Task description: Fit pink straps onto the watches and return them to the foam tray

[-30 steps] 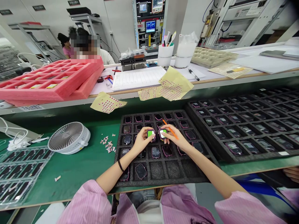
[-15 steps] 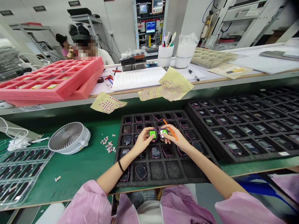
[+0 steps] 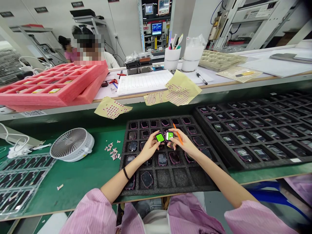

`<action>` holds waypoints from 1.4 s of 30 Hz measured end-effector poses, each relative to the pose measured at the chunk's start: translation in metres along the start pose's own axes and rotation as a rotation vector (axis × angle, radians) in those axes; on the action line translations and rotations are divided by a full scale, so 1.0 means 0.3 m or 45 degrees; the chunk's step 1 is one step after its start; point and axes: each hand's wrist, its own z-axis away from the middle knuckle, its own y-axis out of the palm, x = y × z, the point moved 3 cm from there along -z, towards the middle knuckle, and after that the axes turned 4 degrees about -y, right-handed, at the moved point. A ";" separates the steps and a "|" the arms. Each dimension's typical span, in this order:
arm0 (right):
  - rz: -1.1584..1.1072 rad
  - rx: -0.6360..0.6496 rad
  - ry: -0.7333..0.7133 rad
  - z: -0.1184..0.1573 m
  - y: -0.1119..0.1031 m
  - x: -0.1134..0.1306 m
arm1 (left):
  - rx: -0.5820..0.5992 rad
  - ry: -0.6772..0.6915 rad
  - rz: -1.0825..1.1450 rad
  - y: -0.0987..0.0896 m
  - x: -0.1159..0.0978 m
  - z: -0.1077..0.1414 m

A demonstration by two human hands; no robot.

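The black foam tray (image 3: 163, 178) has its near edge almost level with the front edge of the green worktop (image 3: 97, 177). Its right edge lies just beside a larger black tray (image 3: 255, 165). Beyond its far edge stands the raised shelf (image 3: 136, 100), with yellow dotted sheets (image 3: 110, 107) hanging from the lip. Left of the tray, the worktop stretches towards a white fan (image 3: 70, 143), with small tabs (image 3: 113, 153) scattered between. The hands have open air above the tray.

The left hand (image 3: 149, 148) comes over the tray's near left corner, forearm slanting inward, a black wristband (image 3: 126, 173) on its wrist. The right hand (image 3: 184, 143) reaches across the tray's right side. They meet above the tray's middle, fingers curled and thumbs on top.

The left hand grips a green-screened smartwatch (image 3: 160, 137) by its edges; the right grips a white-and-green-screened smartwatch (image 3: 169, 136) and also holds an orange pen-like tool (image 3: 178, 133) among its fingers. Both watches face upward, side by side above the tray; the left one is turned askew, the right one sits nearly square. Their long axes are hard to tell. The tool's long axis slants, its far end pointing towards the tray's far edge and slightly left.
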 end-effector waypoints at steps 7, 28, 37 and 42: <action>0.084 -0.139 0.017 0.011 -0.006 0.020 | -0.064 -0.022 0.039 -0.004 0.006 -0.005; 0.049 0.030 0.016 0.005 0.004 0.013 | -0.133 -0.011 0.029 -0.012 0.002 -0.006; 0.012 -0.001 0.057 0.009 0.005 0.016 | -0.142 -0.009 0.036 -0.014 0.010 -0.009; 0.083 -0.073 0.009 0.007 -0.002 0.016 | -0.132 -0.015 0.041 -0.013 0.012 -0.009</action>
